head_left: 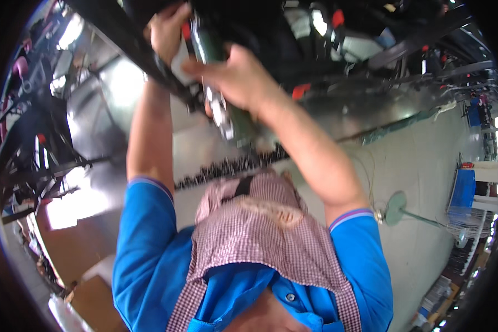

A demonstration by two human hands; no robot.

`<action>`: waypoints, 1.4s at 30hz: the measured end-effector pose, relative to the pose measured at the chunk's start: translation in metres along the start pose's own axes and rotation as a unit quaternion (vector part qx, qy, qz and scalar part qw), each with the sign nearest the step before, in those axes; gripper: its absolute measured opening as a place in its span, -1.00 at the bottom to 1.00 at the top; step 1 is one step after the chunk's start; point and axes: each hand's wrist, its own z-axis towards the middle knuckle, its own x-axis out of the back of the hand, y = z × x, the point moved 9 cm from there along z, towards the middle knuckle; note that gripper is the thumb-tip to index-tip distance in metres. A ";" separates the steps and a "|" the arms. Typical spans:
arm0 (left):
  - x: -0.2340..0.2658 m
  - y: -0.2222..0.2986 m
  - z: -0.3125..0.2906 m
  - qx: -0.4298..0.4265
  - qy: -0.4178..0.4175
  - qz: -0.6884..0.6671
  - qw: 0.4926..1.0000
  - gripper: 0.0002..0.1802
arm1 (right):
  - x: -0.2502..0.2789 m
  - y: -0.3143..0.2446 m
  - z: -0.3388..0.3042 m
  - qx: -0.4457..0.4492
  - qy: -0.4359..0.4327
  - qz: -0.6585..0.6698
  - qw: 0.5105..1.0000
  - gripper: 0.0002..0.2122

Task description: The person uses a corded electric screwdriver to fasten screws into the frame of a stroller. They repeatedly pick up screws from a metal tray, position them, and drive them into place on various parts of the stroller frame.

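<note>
My right hand (238, 77) is wrapped round a dark green, shiny cylindrical tool (235, 124) that looks like an inline power screwdriver. The tool slants from the top of the view down toward my apron. Close to its upper end, my left hand (166, 34) has its fingers bent together against a dark part; what they pinch is too blurred and hidden to make out. Beside both hands runs a long black bar (124, 41), passing in front of my left wrist. A small red piece (186, 30) shows between my left fingers and the tool.
A shiny metal table (108, 94) lies beneath the arms, with a row of small black parts (221, 169) along its near edge. Black frames with red pieces (301, 91) crowd the far side. A green round-based stand (397, 207) is on the floor at right.
</note>
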 end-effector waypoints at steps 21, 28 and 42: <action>-0.057 -0.116 -0.370 0.116 -0.179 0.464 0.860 -0.90 | 0.068 0.113 -0.166 -0.070 -0.214 -0.096 0.970 0.12; -0.055 -0.063 -0.342 0.432 0.054 -0.363 0.824 -0.85 | 0.047 0.117 -0.174 -0.067 -0.245 -0.159 0.954 0.05; -0.063 0.042 -0.295 0.248 -0.051 -0.415 0.874 -0.92 | 0.031 0.099 -0.193 -0.190 -0.319 0.069 0.926 -0.07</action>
